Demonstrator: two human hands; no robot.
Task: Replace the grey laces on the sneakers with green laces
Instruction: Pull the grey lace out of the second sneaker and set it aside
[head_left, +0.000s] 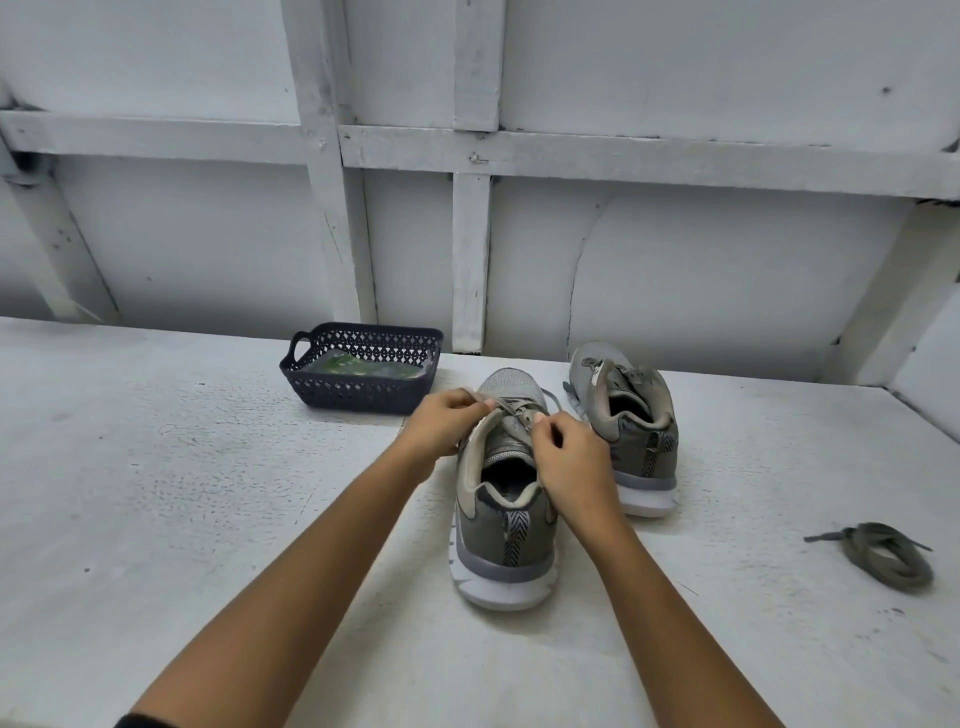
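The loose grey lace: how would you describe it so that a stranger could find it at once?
On the white table, go right past the near sneaker and the far sneaker. There the loose grey lace lies alone. Unlike the threaded lace on the near sneaker, it is a loose coil, in no shoe.

The white, speckled bench (156, 493) carried 4 things. A dark blue basket (311, 371) stood toward the back left, the near sneaker (506, 545) stood upright at the middle, heel toward the front edge, and the far sneaker (644, 452) was just beside it, right and farther back. A loose grey lace (883, 553) lay coiled well apart at the right.
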